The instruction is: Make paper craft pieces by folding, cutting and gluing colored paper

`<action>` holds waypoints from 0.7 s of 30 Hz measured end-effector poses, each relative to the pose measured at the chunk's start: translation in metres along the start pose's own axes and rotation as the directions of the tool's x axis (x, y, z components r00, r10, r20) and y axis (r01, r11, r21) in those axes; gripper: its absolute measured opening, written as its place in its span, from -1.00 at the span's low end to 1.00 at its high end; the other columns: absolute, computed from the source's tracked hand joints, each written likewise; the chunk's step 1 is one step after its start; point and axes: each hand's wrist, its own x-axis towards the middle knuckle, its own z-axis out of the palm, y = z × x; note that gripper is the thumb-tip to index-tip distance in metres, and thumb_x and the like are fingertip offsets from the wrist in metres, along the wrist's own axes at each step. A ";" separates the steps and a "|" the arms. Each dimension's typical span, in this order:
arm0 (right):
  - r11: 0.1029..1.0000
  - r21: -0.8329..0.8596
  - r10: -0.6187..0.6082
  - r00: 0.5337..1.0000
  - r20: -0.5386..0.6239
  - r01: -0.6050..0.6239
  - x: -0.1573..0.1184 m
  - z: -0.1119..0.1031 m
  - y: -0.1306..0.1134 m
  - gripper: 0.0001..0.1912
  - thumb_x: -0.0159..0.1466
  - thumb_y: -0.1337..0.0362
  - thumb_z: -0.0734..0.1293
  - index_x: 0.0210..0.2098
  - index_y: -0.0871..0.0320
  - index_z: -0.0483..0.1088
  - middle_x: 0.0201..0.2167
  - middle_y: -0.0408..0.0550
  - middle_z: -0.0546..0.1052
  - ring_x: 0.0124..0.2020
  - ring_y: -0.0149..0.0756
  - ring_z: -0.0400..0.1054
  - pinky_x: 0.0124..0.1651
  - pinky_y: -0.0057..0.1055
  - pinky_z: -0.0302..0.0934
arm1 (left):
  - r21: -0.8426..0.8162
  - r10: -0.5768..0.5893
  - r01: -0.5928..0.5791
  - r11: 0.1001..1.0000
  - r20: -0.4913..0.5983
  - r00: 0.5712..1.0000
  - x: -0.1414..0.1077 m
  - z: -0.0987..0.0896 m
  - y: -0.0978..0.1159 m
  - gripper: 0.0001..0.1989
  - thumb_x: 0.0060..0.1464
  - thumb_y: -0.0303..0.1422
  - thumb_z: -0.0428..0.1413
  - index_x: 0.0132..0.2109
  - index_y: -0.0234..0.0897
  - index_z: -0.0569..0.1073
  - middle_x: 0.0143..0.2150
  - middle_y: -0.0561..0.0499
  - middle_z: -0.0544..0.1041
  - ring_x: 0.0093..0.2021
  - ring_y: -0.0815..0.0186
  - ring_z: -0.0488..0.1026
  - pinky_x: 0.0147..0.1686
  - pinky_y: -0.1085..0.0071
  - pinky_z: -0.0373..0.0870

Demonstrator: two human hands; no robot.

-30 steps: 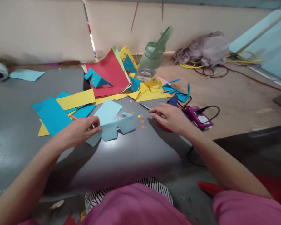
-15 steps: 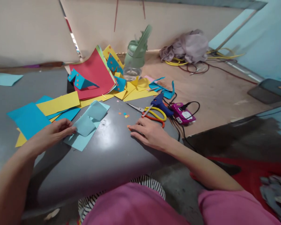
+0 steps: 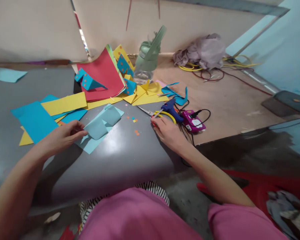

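My left hand (image 3: 73, 132) pinches the near left edge of a folded light-blue paper (image 3: 96, 127), whose upper flap stands raised off the table. My right hand (image 3: 168, 133) is closed at the red-orange handle of the scissors (image 3: 146, 111), and its fingers hide much of that loop. The scissors' yellow loop shows just beyond the fingers. A blue glue gun (image 3: 172, 110) lies against the scissors, its nozzle across them. Between my hands lie small orange paper bits (image 3: 137, 132) and a few other tiny scraps.
Blue sheets (image 3: 37, 121) and a yellow strip (image 3: 65, 104) lie to the left. Behind are red paper (image 3: 100, 78), spotted blue folded shapes (image 3: 88, 80) and a green-lidded bottle (image 3: 148, 55). A purple power socket (image 3: 193, 121) with cables sits right, near a crumpled cloth (image 3: 202, 50).
My right hand has left the small orange bits and moved right and away from me, onto the scissors' handle. My left hand keeps the light-blue paper, its flap now tilted more upright.
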 end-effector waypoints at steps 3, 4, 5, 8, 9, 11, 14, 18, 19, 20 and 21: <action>1.000 0.021 -0.015 0.999 -0.034 0.015 0.005 -0.004 0.002 -0.71 0.42 0.31 0.19 0.07 0.22 0.40 -0.02 0.23 0.55 0.02 -0.01 0.43 0.08 -0.08 0.35 | 0.051 -0.001 0.008 0.999 -0.146 0.989 -0.016 -0.007 -0.001 -0.60 0.10 0.03 -0.02 -0.16 -0.18 0.44 -0.32 0.05 0.47 -0.33 0.23 0.35 -0.30 0.32 0.23; 0.999 0.016 -0.032 0.997 -0.063 0.033 0.006 -0.006 0.000 -0.73 0.42 0.27 0.20 0.04 0.20 0.41 -0.04 0.20 0.56 0.01 0.00 0.44 0.07 -0.06 0.34 | 0.042 0.003 0.005 0.999 -0.195 0.981 -0.023 -0.009 -0.001 -0.62 0.12 0.00 -0.03 -0.17 -0.19 0.44 -0.31 0.04 0.49 -0.31 0.23 0.37 -0.27 0.32 0.24; 0.998 0.013 -0.055 0.994 -0.099 0.056 0.008 -0.007 -0.002 -0.74 0.43 0.23 0.21 0.01 0.17 0.43 -0.07 0.18 0.57 -0.02 0.00 0.44 0.04 -0.06 0.35 | 0.014 0.020 -0.017 1.000 -0.236 0.971 -0.030 -0.009 -0.002 -0.64 0.13 -0.03 -0.03 -0.19 -0.19 0.44 -0.29 0.03 0.51 -0.28 0.23 0.39 -0.23 0.32 0.26; 0.976 0.081 -0.190 0.973 -0.132 0.201 0.016 -0.004 -0.016 -0.76 0.44 0.19 0.22 -0.05 0.13 0.46 -0.17 0.08 0.59 -0.11 -0.07 0.48 -0.05 -0.16 0.38 | -0.016 0.044 -0.050 0.999 -0.261 0.964 -0.045 -0.003 0.000 -0.72 0.19 -0.11 -0.04 -0.25 -0.20 0.43 -0.29 0.03 0.54 -0.28 0.24 0.43 -0.23 0.34 0.30; 0.962 0.113 -0.235 0.963 -0.130 0.249 0.018 -0.002 -0.022 -0.77 0.44 0.19 0.22 -0.08 0.12 0.46 -0.21 0.04 0.59 -0.16 -0.12 0.49 -0.08 -0.20 0.38 | 0.001 0.046 -0.047 0.999 -0.247 0.968 -0.048 0.002 0.002 -0.73 0.21 -0.15 -0.04 -0.25 -0.20 0.43 -0.29 0.03 0.55 -0.28 0.25 0.44 -0.24 0.34 0.30; 0.936 0.173 -0.291 0.950 -0.114 0.307 0.022 0.003 -0.035 -0.78 0.45 0.20 0.21 -0.10 0.10 0.48 -0.21 0.01 0.60 -0.19 -0.16 0.50 -0.11 -0.24 0.38 | 0.030 0.083 -0.079 0.996 -0.197 0.977 -0.049 0.011 0.007 -0.76 0.24 -0.21 -0.03 -0.23 -0.20 0.46 -0.28 0.02 0.57 -0.27 0.24 0.46 -0.25 0.35 0.30; 0.911 0.234 -0.329 0.941 -0.082 0.339 0.027 0.010 -0.049 -0.75 0.45 0.19 0.20 -0.11 0.07 0.50 -0.21 0.01 0.61 -0.18 -0.17 0.51 -0.11 -0.25 0.39 | 0.086 0.132 -0.123 0.989 -0.108 0.985 -0.044 0.018 0.014 -0.81 0.26 -0.31 -0.02 -0.21 -0.19 0.48 -0.26 0.01 0.60 -0.27 0.25 0.49 -0.28 0.35 0.30; 0.900 0.244 -0.356 0.932 -0.069 0.361 0.030 0.018 -0.049 -0.74 0.45 0.20 0.20 -0.11 0.06 0.53 -0.22 0.01 0.62 -0.20 -0.18 0.52 -0.12 -0.25 0.40 | 0.271 0.060 -0.007 0.963 -0.188 0.980 -0.032 0.009 0.015 -0.80 0.28 -0.40 -0.03 -0.13 -0.22 0.50 -0.12 -0.09 0.60 -0.13 0.16 0.52 -0.26 0.33 0.32; 0.899 0.241 -0.359 0.930 -0.078 0.367 0.030 0.019 -0.048 -0.74 0.45 0.20 0.20 -0.11 0.06 0.53 -0.22 0.01 0.62 -0.20 -0.18 0.53 -0.12 -0.26 0.40 | 0.319 0.029 0.055 0.946 -0.251 0.968 -0.028 0.005 0.014 -0.78 0.30 -0.41 -0.04 -0.09 -0.24 0.51 -0.07 -0.14 0.59 -0.07 0.12 0.51 -0.24 0.31 0.33; 0.897 0.237 -0.361 0.928 -0.091 0.372 0.030 0.020 -0.046 -0.73 0.45 0.20 0.20 -0.12 0.07 0.54 -0.22 0.02 0.62 -0.20 -0.17 0.53 -0.12 -0.25 0.40 | 0.360 0.003 0.116 0.926 -0.315 0.949 -0.023 0.002 0.012 -0.76 0.32 -0.40 -0.05 -0.06 -0.27 0.51 -0.02 -0.18 0.57 -0.01 0.08 0.49 -0.21 0.29 0.34; 0.896 0.232 -0.364 0.926 -0.105 0.378 0.030 0.022 -0.045 -0.73 0.45 0.20 0.20 -0.12 0.07 0.54 -0.23 0.03 0.62 -0.20 -0.17 0.53 -0.12 -0.26 0.40 | 0.394 -0.017 0.171 0.903 -0.366 0.931 -0.018 -0.001 0.009 -0.74 0.33 -0.39 -0.05 -0.04 -0.30 0.52 0.02 -0.22 0.54 0.03 0.04 0.47 -0.17 0.27 0.35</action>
